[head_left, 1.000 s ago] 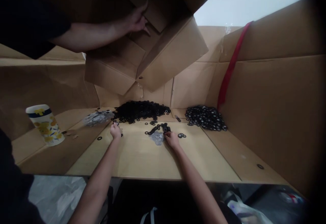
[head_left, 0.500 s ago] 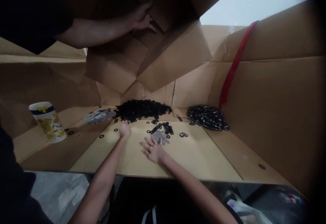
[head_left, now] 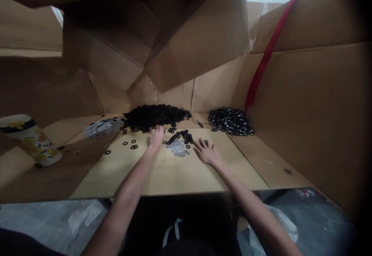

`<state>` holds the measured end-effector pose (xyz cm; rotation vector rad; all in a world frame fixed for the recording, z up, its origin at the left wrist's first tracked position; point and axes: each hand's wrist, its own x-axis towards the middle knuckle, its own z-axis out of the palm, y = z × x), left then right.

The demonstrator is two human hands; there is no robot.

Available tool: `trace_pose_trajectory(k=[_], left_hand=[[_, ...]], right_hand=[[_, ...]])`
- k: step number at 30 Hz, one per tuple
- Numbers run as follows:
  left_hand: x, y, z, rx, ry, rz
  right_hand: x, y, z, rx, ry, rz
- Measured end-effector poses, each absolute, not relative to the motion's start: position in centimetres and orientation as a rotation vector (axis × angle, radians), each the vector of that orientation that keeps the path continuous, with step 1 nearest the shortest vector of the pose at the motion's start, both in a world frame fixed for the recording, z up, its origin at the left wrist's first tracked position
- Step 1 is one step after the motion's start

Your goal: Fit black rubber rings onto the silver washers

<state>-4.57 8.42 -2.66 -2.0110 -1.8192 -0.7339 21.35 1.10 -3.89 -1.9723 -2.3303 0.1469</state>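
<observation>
My left hand (head_left: 157, 136) is at the front edge of a large heap of black rings (head_left: 154, 117), its fingers curled down; what they hold, if anything, is hidden. My right hand (head_left: 205, 151) lies with fingers spread on the pale board (head_left: 174, 176), partly over a dark disc. Between the hands are short stacks of black rings (head_left: 186, 136) and a small scatter of clear, thin discs (head_left: 176, 148). A few loose black rings (head_left: 134, 147) lie left of my left hand.
A pile of black rings with pale centres (head_left: 231, 122) lies at the back right, a heap of clear discs (head_left: 103, 127) at the back left. A flowered tumbler (head_left: 35, 141) stands left. Cardboard walls surround the surface; a large carton (head_left: 200, 42) hangs overhead. A red strap (head_left: 269, 54) crosses the right wall.
My right hand has moved right, off the clear discs. My left hand has shifted right along the heap's front. The other person's hand and the carton have come closer overhead.
</observation>
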Motion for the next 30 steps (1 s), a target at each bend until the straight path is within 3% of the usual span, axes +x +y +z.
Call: trace_pose_trajectory(k=[24, 30], left_hand=[[-1.8, 9.6, 0.4, -2.136, -1.698, -0.6], [-0.9, 9.6, 0.8, -2.152, -1.618, -0.595]], right_hand=[[20.8, 1.1, -4.0, -1.973, -2.305, 0.065], [20.1, -0.6, -2.3, -1.851, -2.11, -0.113]])
